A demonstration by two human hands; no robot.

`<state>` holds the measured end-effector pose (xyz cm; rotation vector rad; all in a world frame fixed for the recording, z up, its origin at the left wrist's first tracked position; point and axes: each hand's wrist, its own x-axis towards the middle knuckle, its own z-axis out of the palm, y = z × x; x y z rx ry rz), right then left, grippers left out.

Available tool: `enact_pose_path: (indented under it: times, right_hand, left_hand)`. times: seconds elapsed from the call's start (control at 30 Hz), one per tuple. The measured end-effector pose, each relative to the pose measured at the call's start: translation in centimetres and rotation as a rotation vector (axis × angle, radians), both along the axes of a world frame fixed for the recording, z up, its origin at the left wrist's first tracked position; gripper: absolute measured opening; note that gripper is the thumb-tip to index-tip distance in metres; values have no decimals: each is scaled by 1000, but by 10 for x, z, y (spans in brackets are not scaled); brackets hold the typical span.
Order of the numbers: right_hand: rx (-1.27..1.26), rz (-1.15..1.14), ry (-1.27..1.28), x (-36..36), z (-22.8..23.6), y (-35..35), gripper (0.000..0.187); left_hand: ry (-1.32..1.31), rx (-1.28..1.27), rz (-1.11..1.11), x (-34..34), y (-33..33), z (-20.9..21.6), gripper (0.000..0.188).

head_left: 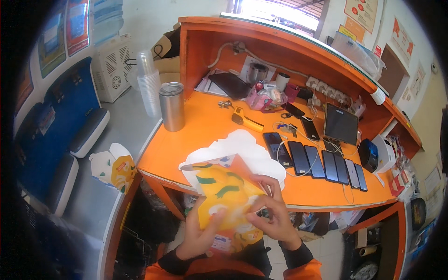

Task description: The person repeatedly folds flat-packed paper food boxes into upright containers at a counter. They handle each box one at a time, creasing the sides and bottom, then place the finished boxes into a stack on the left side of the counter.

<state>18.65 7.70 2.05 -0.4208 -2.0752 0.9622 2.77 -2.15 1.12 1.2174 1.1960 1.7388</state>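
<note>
Head view, looking straight down: both hands are on a flat yellow carton blank [224, 193] printed with green and white shapes, held at the near edge of the orange desk [196, 130]. The left hand [198, 240] clamps the blank's lower left edge, thumb on top and fingers underneath. The right hand [275, 217] closes on the right side, fingertips pinching a flap near the blank's middle. Both grips are tight on the cardboard, neither hand is open.

Just beyond the grip, a stack of white blanks [242, 149] lies on the desk, partly under the yellow one's far edge. Further out from the right hand's knuckles runs a row of dark phones [317, 163] on charging cables, with a tablet [341, 123] propped behind them. Well off to the left of the grip stands a steel tumbler [171, 106], and further left an already folded carton [114, 168] sits on the grey side counter [107, 196].

To my eye this is a fold in progress. Doing it well likely means the left hand keeps the panel flat and steady while the right works the flap along its crease, pressing with the fingertips rather than tugging. Keep the work close to the body, clear of those cables.
</note>
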Motion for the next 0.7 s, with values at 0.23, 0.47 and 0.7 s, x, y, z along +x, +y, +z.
enact_pose_path:
  times: [0.23,0.47,0.7]
  right_hand:
    - [36,-47,51,-3,-2,1,18]
    - [154,-216,32,-5,-6,-4,23]
    - [358,-59,-177,6,11,-5,23]
  left_hand:
    - [-22,7,5,4,5,-2,28]
    - [-106,-101,-72,5,-1,-1,32]
    - [-792,-159,-513,-32,11,-19,43]
